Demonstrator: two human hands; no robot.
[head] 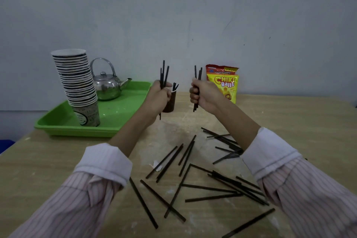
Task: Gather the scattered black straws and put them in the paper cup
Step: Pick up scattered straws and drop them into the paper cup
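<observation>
Fingers (193,94) of the right hand (202,93) are clenched around a small bundle of black straws (197,75), held upright just right of the paper cup (171,102); those of the left hand (159,95) are clenched on a second bundle (163,73), which stands just in front of the cup and partly hides it.

Largest first: the tabletop (48,170) carries a green tray (119,114) left of the cup, with a tall stack of cups (77,81) and a metal kettle (107,85) on it. A snack bag (224,85) stands right of the cup. Many loose straws (208,189) lie scattered well in front of the cup, some crossing. A few straw tips (175,86) already poke out of its rim.

To do the drop well, I judge each bundle should be squared up, its lower ends brought over the rim one hand at a time, then let go gently so the light cup does not tip.
</observation>
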